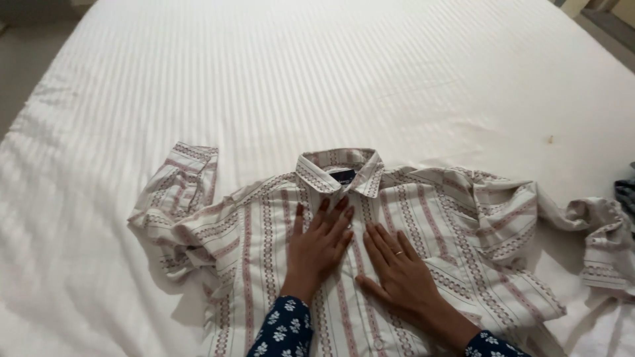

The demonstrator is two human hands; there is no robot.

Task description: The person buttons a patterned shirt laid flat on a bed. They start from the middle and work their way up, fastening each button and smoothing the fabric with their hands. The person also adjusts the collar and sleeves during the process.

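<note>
Pressing flat and open, two hands (357, 254) rest on one striped shirt (463, 225) on one bed (331, 73).

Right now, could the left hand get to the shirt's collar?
Probably yes: the left hand lies flat on the striped shirt, fingertips just below the collar, with nothing between them.

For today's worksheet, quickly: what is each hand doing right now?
Left hand: open, flat on the shirt, holding nothing.
Right hand: open, flat on the shirt, holding nothing.

Head camera looks steeply down, close, over bed (397, 79).
</note>
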